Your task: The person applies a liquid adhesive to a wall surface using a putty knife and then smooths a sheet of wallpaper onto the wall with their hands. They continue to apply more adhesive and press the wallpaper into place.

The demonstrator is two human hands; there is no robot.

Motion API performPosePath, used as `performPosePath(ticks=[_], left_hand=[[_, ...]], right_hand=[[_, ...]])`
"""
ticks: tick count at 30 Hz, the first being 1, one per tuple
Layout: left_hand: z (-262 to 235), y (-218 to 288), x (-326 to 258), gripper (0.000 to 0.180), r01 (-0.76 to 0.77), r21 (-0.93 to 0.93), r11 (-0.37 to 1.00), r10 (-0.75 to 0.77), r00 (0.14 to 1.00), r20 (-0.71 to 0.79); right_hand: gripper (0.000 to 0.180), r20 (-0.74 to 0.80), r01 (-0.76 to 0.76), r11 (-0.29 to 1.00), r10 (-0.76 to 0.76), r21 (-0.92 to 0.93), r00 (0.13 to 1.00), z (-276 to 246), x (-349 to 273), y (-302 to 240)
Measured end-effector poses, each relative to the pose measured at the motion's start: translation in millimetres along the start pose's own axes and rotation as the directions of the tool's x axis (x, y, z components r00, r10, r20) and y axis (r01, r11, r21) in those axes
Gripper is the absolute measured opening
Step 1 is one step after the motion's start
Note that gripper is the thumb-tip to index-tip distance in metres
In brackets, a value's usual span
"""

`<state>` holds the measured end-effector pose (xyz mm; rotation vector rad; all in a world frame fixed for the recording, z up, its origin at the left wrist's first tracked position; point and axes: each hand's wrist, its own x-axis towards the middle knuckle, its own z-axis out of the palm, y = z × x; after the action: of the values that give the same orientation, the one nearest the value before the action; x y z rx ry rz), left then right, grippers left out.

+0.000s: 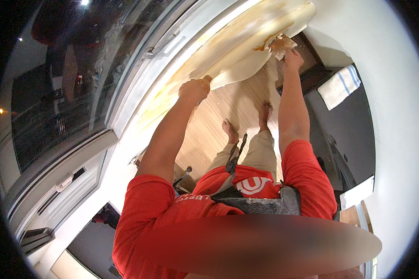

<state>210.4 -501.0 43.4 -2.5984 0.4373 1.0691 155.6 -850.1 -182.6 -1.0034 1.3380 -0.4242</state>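
Note:
Below the window, a cream sheet of wallpaper (pixel 246 63) with yellow-brown stains bows out from the wall. My left hand (pixel 194 89) is closed at its lower left edge and appears to grip it, though the fingers partly hide the contact. At the sheet's right end, my right hand (pixel 293 60) is closed on a ragged, brownish torn piece of wallpaper (pixel 281 45). Whether this piece is still joined to the larger sheet I cannot tell. Both arms reach forward, spread apart.
A dark window (pixel 84 69) with a pale frame runs along the left. At the right, a white cloth with blue stripes (pixel 341 86) lies on black furniture (pixel 354 135) beside a white wall. My bare feet stand on a wood-look floor (pixel 205 135).

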Motion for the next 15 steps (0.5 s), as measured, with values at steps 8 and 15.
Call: performPosePath(ticks=[8, 15], left_hand=[[-30, 9, -26, 0.04, 0.013, 0.099, 0.995, -0.029, 0.986, 0.164], [-37, 13, -31, 0.039, 0.062, 0.119, 0.991, -0.084, 0.978, 0.19]], right_hand=[[0.051, 0.047, -0.014, 0.999, 0.015, -0.029, 0.999, -6, 13, 14], [0.054, 0.039, -0.012, 1.0, 0.011, 0.02, 0.999, -5, 9, 17]])
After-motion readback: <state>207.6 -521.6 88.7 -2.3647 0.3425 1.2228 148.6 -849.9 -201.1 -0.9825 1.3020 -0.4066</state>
